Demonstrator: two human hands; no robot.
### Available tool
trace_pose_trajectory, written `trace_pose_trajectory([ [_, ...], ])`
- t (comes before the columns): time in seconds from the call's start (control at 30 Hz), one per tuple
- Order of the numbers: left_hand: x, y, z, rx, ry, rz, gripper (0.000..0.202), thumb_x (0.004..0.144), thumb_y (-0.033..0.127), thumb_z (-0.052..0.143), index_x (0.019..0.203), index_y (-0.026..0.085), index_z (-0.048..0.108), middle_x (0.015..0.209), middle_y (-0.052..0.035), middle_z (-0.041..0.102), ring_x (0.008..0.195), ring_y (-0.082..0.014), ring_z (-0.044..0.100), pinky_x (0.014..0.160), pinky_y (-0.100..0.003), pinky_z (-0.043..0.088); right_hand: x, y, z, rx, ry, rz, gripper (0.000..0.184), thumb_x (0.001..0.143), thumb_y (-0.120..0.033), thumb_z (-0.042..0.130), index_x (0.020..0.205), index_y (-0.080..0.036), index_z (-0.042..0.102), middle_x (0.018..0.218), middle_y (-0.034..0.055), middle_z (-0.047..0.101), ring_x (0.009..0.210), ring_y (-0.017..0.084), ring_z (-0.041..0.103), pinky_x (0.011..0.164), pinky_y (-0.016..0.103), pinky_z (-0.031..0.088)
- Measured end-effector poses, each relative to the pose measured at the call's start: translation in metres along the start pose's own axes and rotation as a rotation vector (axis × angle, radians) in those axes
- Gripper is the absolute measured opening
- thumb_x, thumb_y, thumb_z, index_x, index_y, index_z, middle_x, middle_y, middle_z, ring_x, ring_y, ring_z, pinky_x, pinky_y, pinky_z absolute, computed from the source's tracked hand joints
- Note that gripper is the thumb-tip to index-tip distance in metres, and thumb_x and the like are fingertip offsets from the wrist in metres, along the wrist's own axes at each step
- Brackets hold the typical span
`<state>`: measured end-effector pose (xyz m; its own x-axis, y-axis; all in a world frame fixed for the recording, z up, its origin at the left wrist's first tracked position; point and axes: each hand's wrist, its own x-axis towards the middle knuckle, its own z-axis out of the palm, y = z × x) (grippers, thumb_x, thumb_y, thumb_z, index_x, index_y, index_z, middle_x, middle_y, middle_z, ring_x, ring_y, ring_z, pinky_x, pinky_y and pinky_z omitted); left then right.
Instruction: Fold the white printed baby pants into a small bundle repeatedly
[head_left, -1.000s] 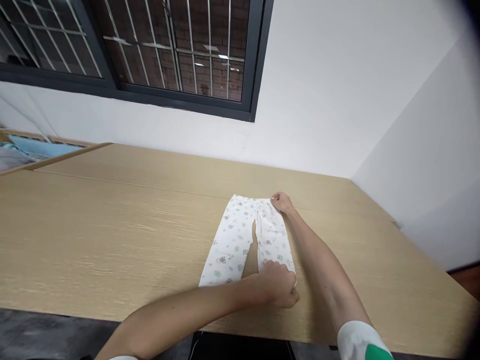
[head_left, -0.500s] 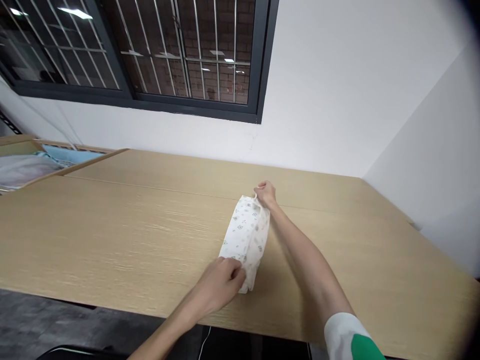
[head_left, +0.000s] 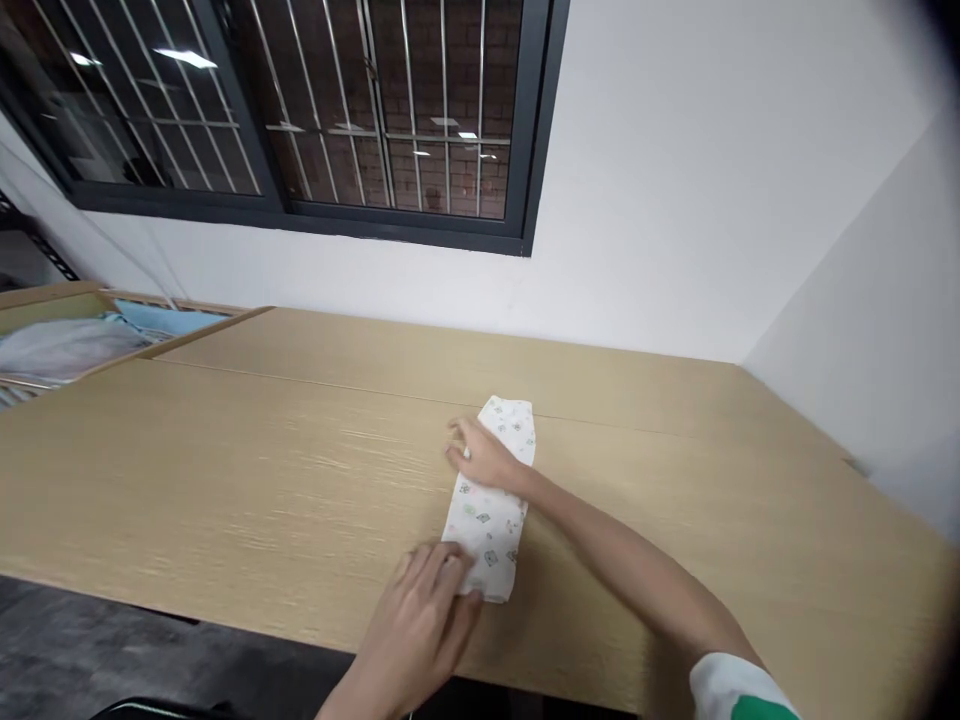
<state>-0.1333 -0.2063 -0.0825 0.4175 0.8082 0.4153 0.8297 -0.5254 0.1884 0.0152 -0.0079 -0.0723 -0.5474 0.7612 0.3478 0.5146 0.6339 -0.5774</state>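
White cloth with small green, grey and pink motifs is seen in the printed pants (head_left: 491, 540), which are laid in a narrow lengthwise fold on the wooden tabletop (head_left: 247, 470). Their lower end is placed near the front edge, while the seam (head_left: 360, 388) running along the tabletop is met by their upper end; from the far right corner they are set well apart. The middle of the pants is crossed by the right hand (head_left: 484, 458), held released, with its fingers parted and bent past the left border of the fabric. The lower left corner of the pants is met by the loosely curled fingers of the left hand (head_left: 412, 610); whether any fabric is pinched there cannot be told. The right upper arm is covered by a white sleeve (head_left: 727, 680) with a green patch. Beside the tabletop's far left corner, pale cloth (head_left: 75, 345) and blue cloth (head_left: 169, 318) are held within a wooden frame (head_left: 202, 332). Above the back edge, a dark-framed window (head_left: 315, 110) with metal bars is set into the white wall (head_left: 637, 180).
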Motion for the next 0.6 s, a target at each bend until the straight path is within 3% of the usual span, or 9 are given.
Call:
trace_pose_trajectory([
  [0.1, -0.006, 0.007, 0.01, -0.025, -0.008, 0.138, 0.04, 0.099, 0.031, 0.054, 0.138, 0.025, 0.057, 0.135, -0.0099, 0.066, 0.121, -0.0292, 0.064, 0.097, -0.044, 0.056, -0.052, -0.036, -0.001, 0.024, -0.252, -0.249, 0.053, 0.108, -0.046, 0.041, 0.153, -0.016, 0.039, 0.158, 0.0158, 0.044, 0.148, 0.024, 0.039, 0.119, 0.041, 0.035],
  [0.23, -0.015, 0.013, 0.029, -0.013, -0.067, 0.13, 0.029, 0.097, 0.025, 0.053, 0.123, 0.024, 0.066, 0.117, -0.0088, 0.075, 0.107, -0.0283, 0.071, 0.094, -0.045, 0.06, -0.095, -0.046, 0.0, -0.016, -0.421, -0.42, 0.056, 0.11, -0.042, 0.04, 0.158, -0.012, 0.035, 0.164, 0.0173, 0.035, 0.155, 0.023, 0.025, 0.125, 0.04, 0.028],
  [0.3, -0.021, 0.014, 0.038, 0.025, -0.06, 0.13, 0.028, 0.097, 0.026, 0.054, 0.122, 0.024, 0.067, 0.118, -0.0096, 0.075, 0.108, -0.0295, 0.072, 0.095, -0.047, 0.061, -0.102, -0.037, 0.001, -0.061, -0.444, -0.463, 0.056, 0.11, -0.042, 0.042, 0.157, -0.012, 0.038, 0.164, 0.0178, 0.034, 0.155, 0.024, 0.026, 0.125, 0.042, 0.027],
  [0.4, -0.027, 0.012, 0.045, 0.092, -0.003, 0.166, 0.044, 0.097, 0.034, 0.058, 0.139, 0.02, 0.059, 0.138, -0.0128, 0.066, 0.128, -0.0329, 0.063, 0.103, -0.047, 0.058, -0.097, -0.013, 0.002, -0.138, -0.424, -0.483, 0.057, 0.109, -0.042, 0.043, 0.158, -0.014, 0.037, 0.164, 0.0174, 0.033, 0.155, 0.025, 0.025, 0.126, 0.046, 0.024],
  [0.5, -0.029, 0.01, 0.045, 0.107, 0.001, 0.181, 0.059, 0.098, 0.034, 0.057, 0.153, 0.019, 0.045, 0.155, -0.0134, 0.05, 0.142, -0.0325, 0.05, 0.109, -0.045, 0.053, -0.082, 0.015, 0.001, -0.217, -0.382, -0.418, 0.06, 0.109, -0.046, 0.04, 0.16, -0.016, 0.034, 0.166, 0.0162, 0.029, 0.156, 0.027, 0.023, 0.126, 0.05, 0.022],
  [0.6, -0.028, 0.01, 0.043, 0.099, -0.015, 0.175, 0.063, 0.099, 0.031, 0.056, 0.158, 0.019, 0.038, 0.159, -0.013, 0.044, 0.147, -0.0316, 0.043, 0.111, -0.045, 0.052, -0.062, 0.044, -0.001, -0.271, -0.352, -0.333, 0.06, 0.109, -0.05, 0.038, 0.16, -0.018, 0.035, 0.166, 0.0145, 0.028, 0.155, 0.028, 0.023, 0.126, 0.052, 0.021],
])
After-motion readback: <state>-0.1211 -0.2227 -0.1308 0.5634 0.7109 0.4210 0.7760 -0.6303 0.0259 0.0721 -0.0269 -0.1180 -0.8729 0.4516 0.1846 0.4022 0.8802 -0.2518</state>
